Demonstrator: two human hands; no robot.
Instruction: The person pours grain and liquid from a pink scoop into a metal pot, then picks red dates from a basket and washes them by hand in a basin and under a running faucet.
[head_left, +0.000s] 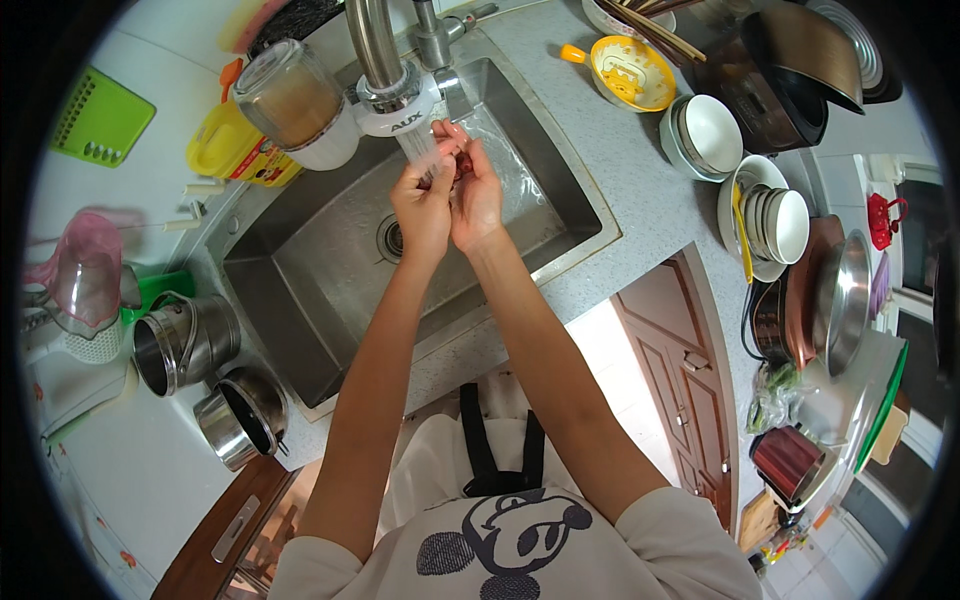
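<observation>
My left hand (424, 187) and my right hand (478, 191) are together over the stainless steel sink (330, 277), beneath the faucet (375, 45). Water streams from the white filter head (397, 112) onto the fingers. Small dark red round items (463, 165), perhaps fruit, lie in the cupped right hand. The left hand's thumb and fingers are close against them; whether it pinches one is hidden. Below the hands, the round drain (390, 238) is partly covered by the left hand.
A glass-domed filter housing (289, 97) and a yellow container (236, 150) stand at the sink's back left. Metal pots (184, 341) are at left. On the right counter are a yellow bowl (634, 75), stacked white bowls (712, 135), a rice cooker (757, 90) and a steel basin (844, 300).
</observation>
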